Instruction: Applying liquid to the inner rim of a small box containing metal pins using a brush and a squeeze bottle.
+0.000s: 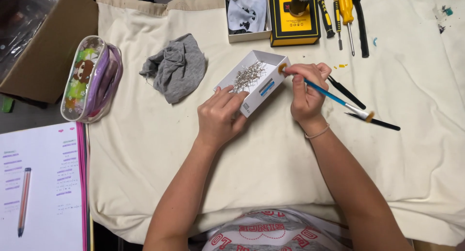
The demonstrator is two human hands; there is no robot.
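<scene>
White cardboard box (256, 84), blue label, in left hand (220, 116).

My arms are bare from elbow to fingertip, no sleeves reaching into view. On my right hand (306, 93) side, a thin pale band circles the wrist, a slim bracelet or hair tie. My left hand (220, 118) carries no ring, watch or band that can be seen. At the bottom edge sits my shirt (276, 231), grey and white in broad stripes, with red outlined lettering and a red stitched curve across the chest.
</scene>
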